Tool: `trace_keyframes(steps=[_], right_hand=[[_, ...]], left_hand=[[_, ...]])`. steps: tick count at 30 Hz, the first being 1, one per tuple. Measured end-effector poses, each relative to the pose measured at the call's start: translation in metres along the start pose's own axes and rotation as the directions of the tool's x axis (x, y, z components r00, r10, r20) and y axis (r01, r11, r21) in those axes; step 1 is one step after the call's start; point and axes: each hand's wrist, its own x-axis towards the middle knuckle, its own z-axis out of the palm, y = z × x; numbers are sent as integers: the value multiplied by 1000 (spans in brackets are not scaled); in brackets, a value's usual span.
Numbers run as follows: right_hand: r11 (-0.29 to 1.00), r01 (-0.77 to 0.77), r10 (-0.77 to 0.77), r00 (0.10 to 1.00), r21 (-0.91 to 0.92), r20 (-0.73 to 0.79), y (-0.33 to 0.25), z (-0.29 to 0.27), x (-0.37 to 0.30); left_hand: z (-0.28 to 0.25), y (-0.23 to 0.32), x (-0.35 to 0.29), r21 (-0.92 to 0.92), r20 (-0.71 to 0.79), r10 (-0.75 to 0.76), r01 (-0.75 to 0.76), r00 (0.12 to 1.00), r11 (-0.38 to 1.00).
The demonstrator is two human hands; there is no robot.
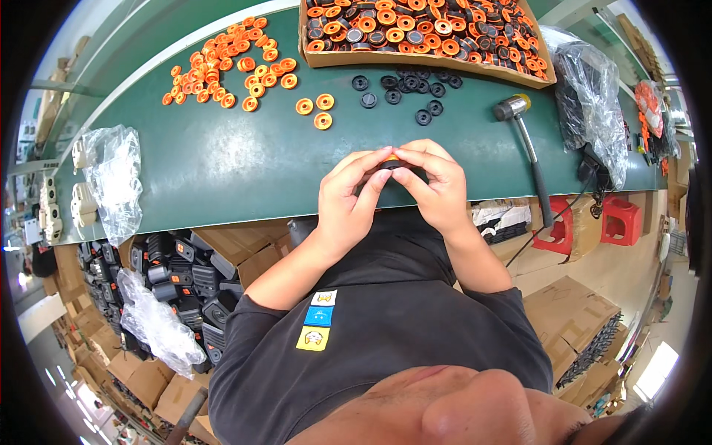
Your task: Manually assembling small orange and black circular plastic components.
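Observation:
Near the front edge of the green table (222, 163), my left hand (347, 196) and my right hand (439, 189) meet at the fingertips. Pinched between them is a small round black-and-orange knob-like piece (393, 164), partly covered by the fingers. Three orange round pieces (322, 121) lie apart, beyond my left hand. Behind them spreads a pile of the same orange pieces (257, 90). Several black round pieces (423, 117) lie straight ahead of my hands.
An open cardboard box (430, 65) full of orange-and-black pieces stands at the back. A mallet (528, 137) lies at right, its handle over the edge. Plastic bags (586, 96) rest beyond it. Clear plastic (115, 178) lies at left. Red stools (621, 221) stand below.

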Motion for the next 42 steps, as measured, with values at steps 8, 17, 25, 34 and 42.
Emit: trace_keyframes(steps=[8,17,25,34,42], right_hand=[[995,-39,35,998,90,48,-15,-3,-1],[984,-77,65,995,158,79,-13,-2,-5],[976,-90,74,994,199,85,-10,-4,-8],[982,113,-95,988,-154,121,-16,1,-2],[990,-104,91,986,91,141,-12,2,3]], left_hand=[[-3,3,-4,-113,-58,-20,13,998,994],[-8,6,-8,4,-41,41,-41,998,999],[-6,6,-8,-41,-10,-21,21,1000,999],[-9,9,-2,-472,98,-245,262,965,842],[-17,4,5,37,41,49,-50,998,998]])
